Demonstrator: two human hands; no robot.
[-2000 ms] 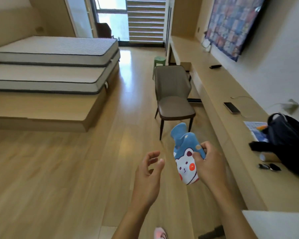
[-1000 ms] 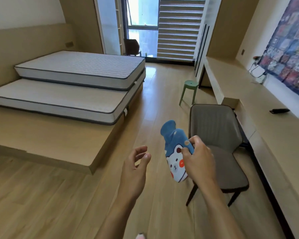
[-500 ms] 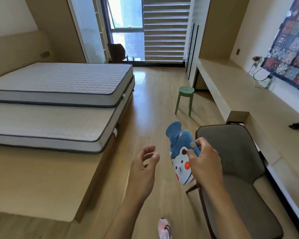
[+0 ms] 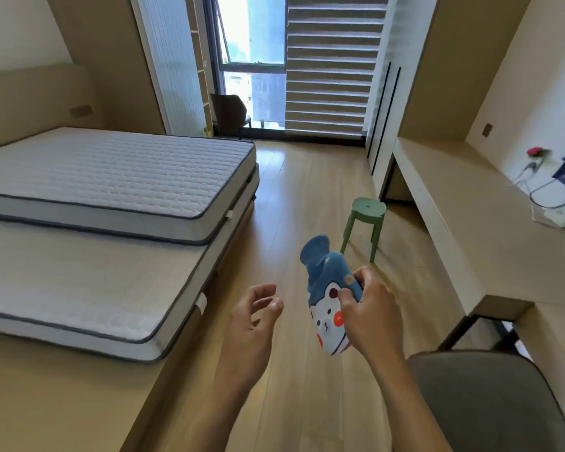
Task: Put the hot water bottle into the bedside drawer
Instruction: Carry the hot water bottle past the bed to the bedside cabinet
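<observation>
The hot water bottle (image 4: 323, 288) is blue with a white cartoon bear face and red cheeks. It is held upright in front of me, above the wooden floor, with my right hand (image 4: 367, 313) gripping its right side. My left hand (image 4: 252, 324) hangs beside it to the left, empty, fingers loosely curled and apart, not touching the bottle. No bedside drawer is visible in this view.
Two stacked mattresses (image 4: 111, 203) lie on a low wooden platform (image 4: 62, 402) at the left. A green stool (image 4: 366, 220) stands ahead on the floor. A grey chair (image 4: 483, 402) is at the lower right. A long desk (image 4: 463, 223) runs along the right wall.
The view has swung left and moved forward down the room: the grey chair slid to the lower right and the bed and stool came closer. Both hands keep their pose with the bottle.
</observation>
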